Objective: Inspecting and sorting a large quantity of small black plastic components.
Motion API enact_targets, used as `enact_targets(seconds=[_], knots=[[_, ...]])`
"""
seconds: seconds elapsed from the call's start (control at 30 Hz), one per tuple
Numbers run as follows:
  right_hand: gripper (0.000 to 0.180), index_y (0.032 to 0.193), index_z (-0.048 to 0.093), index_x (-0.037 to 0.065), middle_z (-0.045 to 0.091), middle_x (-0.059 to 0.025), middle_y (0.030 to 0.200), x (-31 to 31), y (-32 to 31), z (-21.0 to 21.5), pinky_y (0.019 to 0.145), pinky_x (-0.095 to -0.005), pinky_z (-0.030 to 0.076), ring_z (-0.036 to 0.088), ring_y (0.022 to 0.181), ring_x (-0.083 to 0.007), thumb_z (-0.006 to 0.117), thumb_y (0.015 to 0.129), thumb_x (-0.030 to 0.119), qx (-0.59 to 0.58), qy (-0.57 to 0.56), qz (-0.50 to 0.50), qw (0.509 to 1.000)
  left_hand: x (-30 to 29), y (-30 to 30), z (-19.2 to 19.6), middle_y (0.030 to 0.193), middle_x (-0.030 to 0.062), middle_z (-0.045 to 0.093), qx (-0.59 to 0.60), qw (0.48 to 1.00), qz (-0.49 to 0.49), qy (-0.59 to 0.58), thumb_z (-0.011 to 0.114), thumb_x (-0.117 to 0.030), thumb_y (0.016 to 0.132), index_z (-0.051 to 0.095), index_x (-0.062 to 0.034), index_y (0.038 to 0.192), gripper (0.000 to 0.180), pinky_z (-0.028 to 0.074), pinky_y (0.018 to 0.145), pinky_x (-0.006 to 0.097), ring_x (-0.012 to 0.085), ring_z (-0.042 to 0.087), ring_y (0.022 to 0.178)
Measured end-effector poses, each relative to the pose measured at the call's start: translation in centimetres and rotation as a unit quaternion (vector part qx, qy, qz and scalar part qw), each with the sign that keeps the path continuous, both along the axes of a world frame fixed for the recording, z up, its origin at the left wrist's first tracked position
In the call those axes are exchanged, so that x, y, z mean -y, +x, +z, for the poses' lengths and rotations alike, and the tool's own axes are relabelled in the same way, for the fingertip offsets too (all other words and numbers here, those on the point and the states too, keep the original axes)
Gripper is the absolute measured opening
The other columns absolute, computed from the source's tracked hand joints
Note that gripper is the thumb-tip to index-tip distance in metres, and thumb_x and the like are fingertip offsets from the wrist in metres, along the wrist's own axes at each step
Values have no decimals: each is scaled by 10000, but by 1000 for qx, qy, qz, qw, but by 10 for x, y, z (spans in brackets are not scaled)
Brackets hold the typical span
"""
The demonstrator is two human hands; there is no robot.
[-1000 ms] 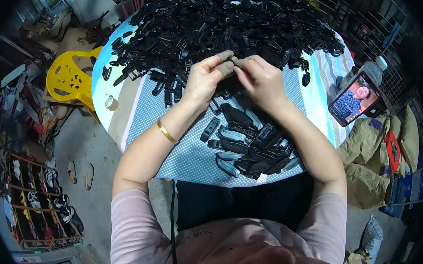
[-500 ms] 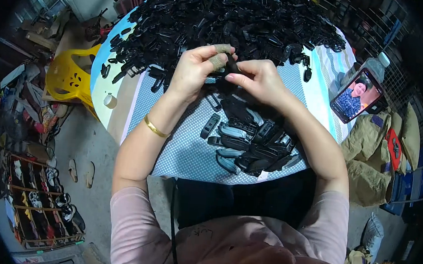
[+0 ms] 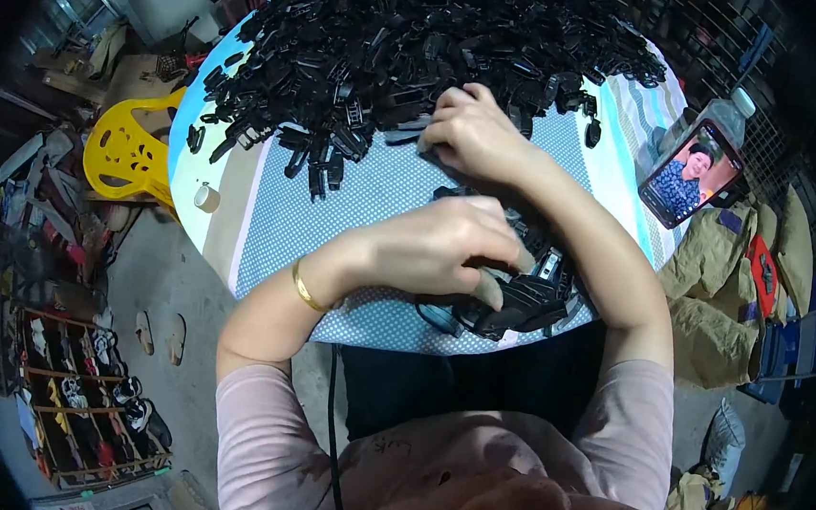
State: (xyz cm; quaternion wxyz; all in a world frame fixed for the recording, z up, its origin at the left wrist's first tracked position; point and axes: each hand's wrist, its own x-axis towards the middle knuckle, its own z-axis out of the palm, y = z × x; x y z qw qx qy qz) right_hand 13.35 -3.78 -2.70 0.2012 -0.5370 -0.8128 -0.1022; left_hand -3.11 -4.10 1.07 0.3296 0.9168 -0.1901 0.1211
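A big heap of black plastic parts (image 3: 415,45) covers the far half of a round table with a blue dotted cloth (image 3: 375,190). My right hand (image 3: 480,131) rests at the heap's near edge, fingers curled over parts there; what they grip is hidden. My left hand (image 3: 437,248), a gold bangle (image 3: 306,287) on its wrist, reaches across to a small pile of black parts (image 3: 524,298) at the table's near right edge. Its fingers are closed on a black plastic part on that pile.
A phone (image 3: 690,174) showing a video leans against a clear bottle (image 3: 726,112) at the table's right. A small pale roll (image 3: 206,198) sits at the left rim. A yellow plastic chair (image 3: 129,152) and a shoe rack (image 3: 90,403) stand on the left floor. Bags lie on the right.
Both hands were together over the heap's edge, working one part. My left hand has dropped to the near pile, and my right hand has gone back to the heap.
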Motion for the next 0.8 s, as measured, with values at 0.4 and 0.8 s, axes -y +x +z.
enact_targets(seconds=[0.4,0.8], knots=[[295,1100,597,93,642,-32,919,4,70,9,668,-249,467,568,763,-110,591,807,126,-374,54,-168,910,-66,37,-37,1010,114,598,104,951,271,107,600,-81,752,622,-39,991,243,430,841,329,265,544,932],[288,1030,559,23,605,-53,847,28,60,26,659,-227,501,610,791,-129,580,747,69,-690,-117,-66,711,-61,41,-39,988,136,521,14,922,320,218,637,-51,700,599,-42,1012,314,430,834,354,291,513,923]])
